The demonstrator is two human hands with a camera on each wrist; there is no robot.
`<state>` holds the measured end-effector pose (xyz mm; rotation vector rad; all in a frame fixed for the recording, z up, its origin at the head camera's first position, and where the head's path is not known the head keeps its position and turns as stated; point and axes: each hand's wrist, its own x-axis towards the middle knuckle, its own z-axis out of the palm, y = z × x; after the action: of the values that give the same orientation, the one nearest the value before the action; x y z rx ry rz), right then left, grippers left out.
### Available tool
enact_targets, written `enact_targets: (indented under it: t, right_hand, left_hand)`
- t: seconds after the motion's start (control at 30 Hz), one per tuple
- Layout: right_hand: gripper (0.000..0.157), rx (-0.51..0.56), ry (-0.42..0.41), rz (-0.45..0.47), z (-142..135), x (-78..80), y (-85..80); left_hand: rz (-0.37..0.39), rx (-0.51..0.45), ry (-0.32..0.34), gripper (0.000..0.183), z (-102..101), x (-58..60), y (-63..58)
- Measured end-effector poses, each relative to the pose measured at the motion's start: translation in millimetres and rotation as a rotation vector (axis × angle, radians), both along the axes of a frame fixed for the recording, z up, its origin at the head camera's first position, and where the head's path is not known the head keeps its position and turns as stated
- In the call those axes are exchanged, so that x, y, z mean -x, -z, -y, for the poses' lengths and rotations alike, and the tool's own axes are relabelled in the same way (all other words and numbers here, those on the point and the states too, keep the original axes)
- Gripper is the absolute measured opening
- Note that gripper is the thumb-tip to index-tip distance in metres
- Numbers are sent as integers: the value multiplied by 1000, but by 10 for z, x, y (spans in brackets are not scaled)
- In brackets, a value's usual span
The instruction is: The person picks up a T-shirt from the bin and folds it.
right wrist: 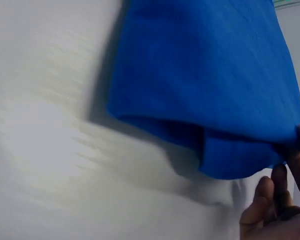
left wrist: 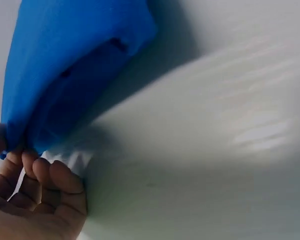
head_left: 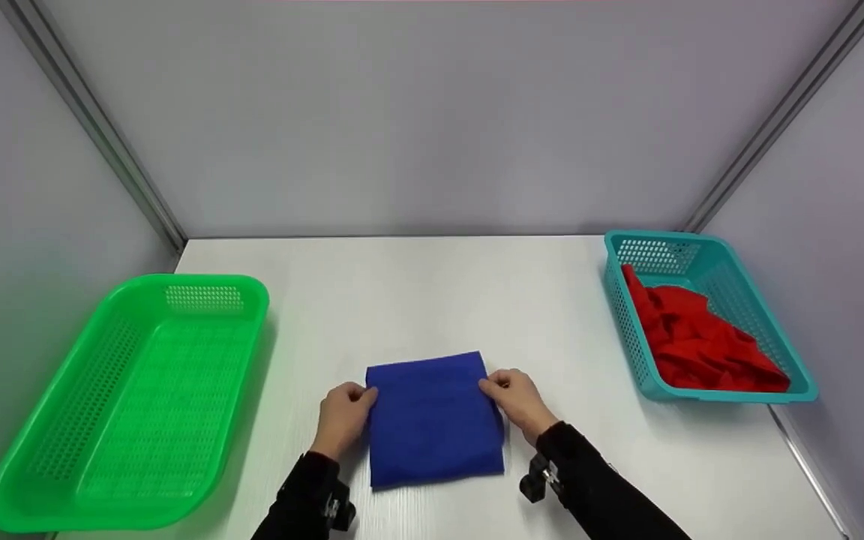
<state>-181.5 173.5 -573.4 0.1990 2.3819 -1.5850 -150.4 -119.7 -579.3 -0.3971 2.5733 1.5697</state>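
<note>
A blue cloth, folded into a rough square, lies in front of me between my two hands. My left hand pinches its left edge near the far corner, thumb on top and fingers beneath. On the opposite side my right hand pinches the right edge in the same way. In the left wrist view the side of the cloth shows its folded layers, raised along the pinched edge. The right wrist view shows the cloth's layers parting a little, with an inner flap hanging below the top one.
A green basket with nothing in it stands at the left of the white table. At the back right a teal basket holds a crumpled red cloth. Grey panels enclose the table at the back and sides.
</note>
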Motion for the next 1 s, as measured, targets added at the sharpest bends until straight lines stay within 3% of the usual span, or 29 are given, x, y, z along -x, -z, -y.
enact_targets:
  t: [0.13,0.27,0.37,0.5,0.63,0.77,0.9,1.0]
  right_hand:
    - [23,-2,-6,-6,-55,-80,-10]
    - [26,-36,-68,39,-143,-221,-11]
    - [23,-47,-116,64,-210,-333,-7]
    - [19,-45,-144,59,-269,-428,13]
    - [22,-20,-160,94,-318,-515,11]
    - [21,-26,-262,135,-389,-609,9]
    - [16,-52,-357,92,-454,-673,48]
    - [12,-51,-376,69,-486,-680,63]
  left_hand:
    - [34,-67,24,31,54,-108,-22]
    - [165,-157,97,34,130,-301,-47]
    - [213,-178,154,27,167,-452,-32]
    - [192,-203,196,20,189,-594,-11]
    - [216,-297,253,22,192,-679,-4]
    - [236,-368,342,16,190,-747,33]
    - [186,-351,363,11,197,-812,87]
    - [166,-314,375,9,229,-837,92]
